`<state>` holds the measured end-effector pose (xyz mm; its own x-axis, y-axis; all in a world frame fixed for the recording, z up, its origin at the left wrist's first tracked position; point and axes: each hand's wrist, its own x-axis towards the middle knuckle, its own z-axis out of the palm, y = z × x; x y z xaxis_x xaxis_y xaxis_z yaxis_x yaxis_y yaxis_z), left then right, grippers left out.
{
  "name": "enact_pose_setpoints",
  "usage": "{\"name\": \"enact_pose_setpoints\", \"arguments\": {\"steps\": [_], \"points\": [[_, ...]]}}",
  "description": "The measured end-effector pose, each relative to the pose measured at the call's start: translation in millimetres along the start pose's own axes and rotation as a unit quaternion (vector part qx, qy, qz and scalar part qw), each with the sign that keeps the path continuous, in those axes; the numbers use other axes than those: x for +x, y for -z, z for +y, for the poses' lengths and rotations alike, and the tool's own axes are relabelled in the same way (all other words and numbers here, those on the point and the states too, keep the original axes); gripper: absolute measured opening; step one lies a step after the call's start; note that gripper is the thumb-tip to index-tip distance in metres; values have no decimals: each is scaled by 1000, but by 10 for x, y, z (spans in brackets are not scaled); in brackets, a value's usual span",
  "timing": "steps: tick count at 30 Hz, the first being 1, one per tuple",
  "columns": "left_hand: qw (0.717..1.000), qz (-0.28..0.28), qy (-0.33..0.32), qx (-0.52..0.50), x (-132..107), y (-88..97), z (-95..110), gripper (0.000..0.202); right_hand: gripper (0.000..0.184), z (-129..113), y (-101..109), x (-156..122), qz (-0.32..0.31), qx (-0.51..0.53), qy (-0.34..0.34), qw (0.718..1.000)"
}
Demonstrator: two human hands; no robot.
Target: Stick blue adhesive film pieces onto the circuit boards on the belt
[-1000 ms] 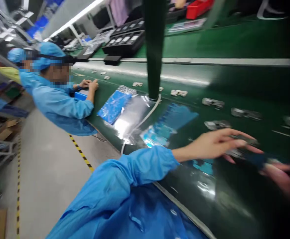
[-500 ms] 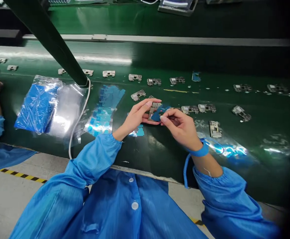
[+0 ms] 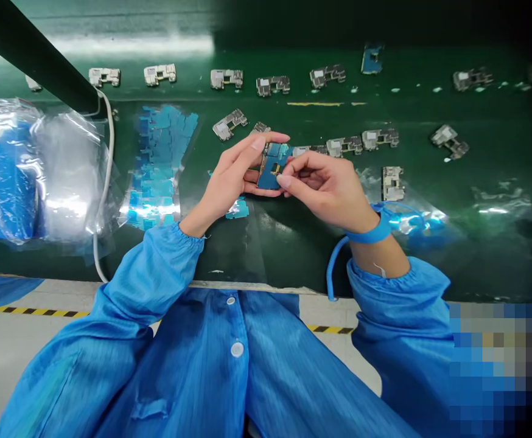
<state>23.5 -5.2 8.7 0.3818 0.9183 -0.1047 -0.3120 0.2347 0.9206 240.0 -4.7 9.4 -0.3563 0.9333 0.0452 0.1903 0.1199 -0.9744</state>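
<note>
A small circuit board (image 3: 266,182) is gripped by its edges between the thumb and fingers of my left hand (image 3: 229,170). Blue film (image 3: 277,152) lies over most of the board's upper face. My right hand (image 3: 325,182) has thumb and forefinger pinched at the film's right side, against the board; the exact spot between the fingertips is hidden. A blue wrist strap (image 3: 371,230) with a coiled cord circles my right wrist. Just beyond my hands, more circuit boards (image 3: 344,146) lie on the green bench (image 3: 293,243).
Left of my hands lies a sheet of blue film pieces (image 3: 159,152). A white cable (image 3: 109,146) runs past it, beside clear plastic bags (image 3: 69,176) and a blue bagged pack (image 3: 3,182). A dark post (image 3: 42,55) slants across the upper left. Several boards (image 3: 227,79) line the back.
The blue film, which slanted across part of the board, now covers more of it, squared to its edges. My view has tilted down and come closer; both hands keep their hold.
</note>
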Motion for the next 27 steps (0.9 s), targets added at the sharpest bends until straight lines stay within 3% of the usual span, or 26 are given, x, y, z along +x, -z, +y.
{"name": "enact_pose_setpoints", "arguments": {"steps": [11,17,23,27], "points": [[999,-26,-18,5,34,48,-33,42,43,38,1,-10,6,24,15,1000],[999,-34,-18,-1,73,67,-64,50,43,91,12,12,-2,44,18,999],[999,-28,-13,-14,4,4,10,31,44,108,11,19,8,47,22,999],[999,-8,-13,-28,-41,-58,40,29,43,74,-1,-1,18,40,23,999]]}}
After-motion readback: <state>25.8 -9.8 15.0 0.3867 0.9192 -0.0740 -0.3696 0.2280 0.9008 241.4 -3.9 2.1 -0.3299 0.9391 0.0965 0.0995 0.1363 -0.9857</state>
